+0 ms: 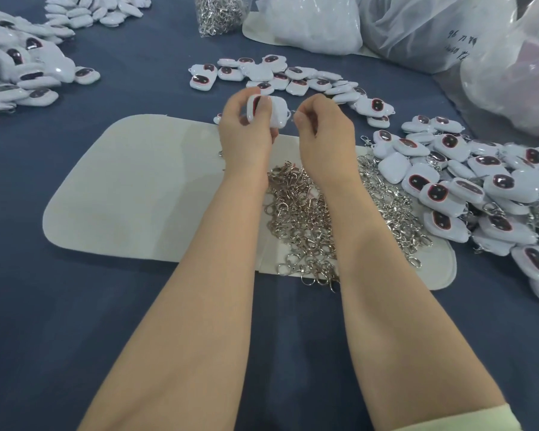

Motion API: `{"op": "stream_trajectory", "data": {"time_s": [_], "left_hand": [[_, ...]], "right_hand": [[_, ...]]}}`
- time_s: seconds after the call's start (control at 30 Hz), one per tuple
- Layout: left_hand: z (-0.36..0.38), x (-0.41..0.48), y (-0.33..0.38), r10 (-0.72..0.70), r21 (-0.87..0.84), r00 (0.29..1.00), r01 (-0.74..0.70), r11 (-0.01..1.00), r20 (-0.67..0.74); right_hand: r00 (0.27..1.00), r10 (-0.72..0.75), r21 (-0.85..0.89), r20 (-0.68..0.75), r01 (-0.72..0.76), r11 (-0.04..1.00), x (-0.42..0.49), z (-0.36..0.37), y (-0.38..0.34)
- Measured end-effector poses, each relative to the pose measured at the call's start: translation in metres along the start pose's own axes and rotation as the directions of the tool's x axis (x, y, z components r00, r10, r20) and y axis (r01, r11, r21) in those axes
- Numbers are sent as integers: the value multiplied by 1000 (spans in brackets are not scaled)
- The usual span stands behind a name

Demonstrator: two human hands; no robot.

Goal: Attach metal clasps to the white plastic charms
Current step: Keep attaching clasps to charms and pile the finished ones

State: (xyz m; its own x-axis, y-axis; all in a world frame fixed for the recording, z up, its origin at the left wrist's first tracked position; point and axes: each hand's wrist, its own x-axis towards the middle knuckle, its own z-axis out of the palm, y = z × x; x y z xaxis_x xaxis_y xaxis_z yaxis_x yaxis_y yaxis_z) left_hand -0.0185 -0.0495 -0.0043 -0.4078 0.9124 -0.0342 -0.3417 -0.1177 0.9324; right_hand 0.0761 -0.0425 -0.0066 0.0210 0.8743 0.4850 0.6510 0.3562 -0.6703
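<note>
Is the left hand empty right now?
No, the left hand grips a white charm above the white mat.

We grip a white charm (pixel 277 115) in our left hand (pixel 246 129) above the pale mat (pixel 131 188), while our right hand (pixel 322 132) pinches the small metal loop (pixel 291 113) at its edge. Loose clasps (pixel 302 219) lie heaped on the mat beneath our wrists.

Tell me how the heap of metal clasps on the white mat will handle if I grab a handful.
The clasp heap looks tangled, hooks and rings interlaced, so a handful would probably drag extras along. Shiny metal: likely heavy for its size, each piece stiff. Smooth round rings may slip free.
</note>
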Motion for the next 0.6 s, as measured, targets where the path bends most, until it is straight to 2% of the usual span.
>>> {"op": "stream_trajectory", "data": {"time_s": [0.07,0.13,0.27,0.37,0.43,0.47,0.53,0.6], "left_hand": [[-1,-2,0,205,215,978,-208,954,36],[-1,-4,-1,321,352,941,-337,873,105],[1,-7,-7,374,451,898,-439,777,230],[4,-9,-6,395,452,880,-475,755,264],[4,-6,-4,365,380,912,-410,829,189],[4,-4,-3,308,313,943,-332,890,126],[3,-1,-2,125,126,992,-127,984,25],[2,1,-1,-43,-26,999,43,999,-5]], "right_hand": [[999,-11,-62,42,14,998,0,0,0],[995,-8,-124,95,20,992,1,0,1],[984,41,-160,171,-14,987,1,-2,6],[986,76,-113,146,-60,992,1,-2,7],[986,126,16,108,-128,992,0,-1,5],[984,151,89,94,-159,983,0,0,4],[982,175,198,78,-187,962,0,0,1],[980,176,285,90,-194,939,0,-1,0]]}}
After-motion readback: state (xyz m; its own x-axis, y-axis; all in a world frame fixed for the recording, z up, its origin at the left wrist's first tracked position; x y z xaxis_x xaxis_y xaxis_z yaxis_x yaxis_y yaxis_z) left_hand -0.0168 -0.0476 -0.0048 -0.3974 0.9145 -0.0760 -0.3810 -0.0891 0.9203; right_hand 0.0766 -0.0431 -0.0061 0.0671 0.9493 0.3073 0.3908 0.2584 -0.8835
